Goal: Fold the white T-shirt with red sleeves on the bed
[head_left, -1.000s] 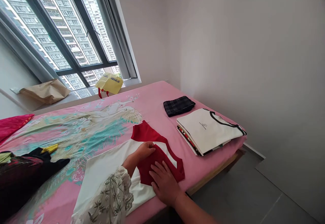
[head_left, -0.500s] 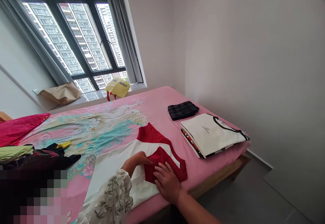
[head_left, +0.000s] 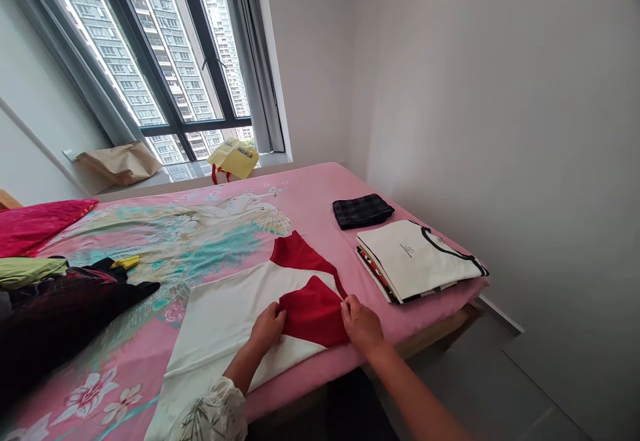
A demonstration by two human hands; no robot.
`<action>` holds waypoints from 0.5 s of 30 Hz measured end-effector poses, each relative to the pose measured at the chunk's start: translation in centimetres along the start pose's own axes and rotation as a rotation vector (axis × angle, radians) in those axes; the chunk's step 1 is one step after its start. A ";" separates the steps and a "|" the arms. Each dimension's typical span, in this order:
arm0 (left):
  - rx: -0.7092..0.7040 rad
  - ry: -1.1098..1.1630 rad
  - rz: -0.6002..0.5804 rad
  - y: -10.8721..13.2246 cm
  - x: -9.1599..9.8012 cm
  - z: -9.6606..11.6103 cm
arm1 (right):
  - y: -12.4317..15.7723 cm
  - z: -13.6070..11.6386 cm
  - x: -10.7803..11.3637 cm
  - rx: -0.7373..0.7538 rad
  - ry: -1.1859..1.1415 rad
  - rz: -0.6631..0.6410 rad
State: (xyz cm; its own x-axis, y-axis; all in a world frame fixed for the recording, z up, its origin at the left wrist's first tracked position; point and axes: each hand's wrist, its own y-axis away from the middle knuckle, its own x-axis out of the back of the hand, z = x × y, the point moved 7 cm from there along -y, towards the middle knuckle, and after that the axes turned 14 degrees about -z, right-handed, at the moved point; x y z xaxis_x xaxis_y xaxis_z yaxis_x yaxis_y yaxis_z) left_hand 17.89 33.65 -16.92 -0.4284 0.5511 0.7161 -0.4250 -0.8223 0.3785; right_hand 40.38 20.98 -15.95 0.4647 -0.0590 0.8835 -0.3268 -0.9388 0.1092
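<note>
A white T-shirt (head_left: 230, 311) with red sleeves lies flat on the pink bedspread (head_left: 310, 201), near the bed's front edge. One red sleeve (head_left: 313, 311) is folded in over the white body. My left hand (head_left: 269, 326) pinches the left side of that sleeve, fingers closed on the cloth. My right hand (head_left: 361, 323) grips the sleeve's right side at the shirt's edge. The other red sleeve (head_left: 298, 254) lies spread out behind.
A stack of folded clothes (head_left: 417, 259) topped by a white shirt sits at the bed's right corner, a folded dark plaid piece (head_left: 363, 211) behind it. A heap of dark clothes (head_left: 60, 314) lies left. A yellow bag (head_left: 235, 158) and brown paper bag (head_left: 120, 162) rest on the windowsill.
Both hands slid apart to the two sides of the red sleeve and now grip it. The right hand was lying flat on it before. The camera turned slightly.
</note>
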 end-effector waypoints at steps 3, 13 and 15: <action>0.020 -0.038 0.102 1.0 -0.5 -0.3 | 0.4 0.8 -0.6 -0.084 0.013 -0.076; -0.128 0.020 0.167 2.7 -0.5 0.5 | 0.1 0.5 -0.3 -0.054 0.001 -0.044; -0.150 0.028 0.148 2.5 -0.6 0.6 | -0.2 0.6 -0.6 -0.072 0.003 -0.093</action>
State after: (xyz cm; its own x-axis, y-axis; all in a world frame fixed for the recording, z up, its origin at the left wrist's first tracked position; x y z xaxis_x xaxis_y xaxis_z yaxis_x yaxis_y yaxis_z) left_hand 17.59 31.16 -16.03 -0.5162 0.4314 0.7399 -0.4691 -0.8652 0.1772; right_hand 40.64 20.96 -16.82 0.4932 0.0281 0.8694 -0.3410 -0.9132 0.2230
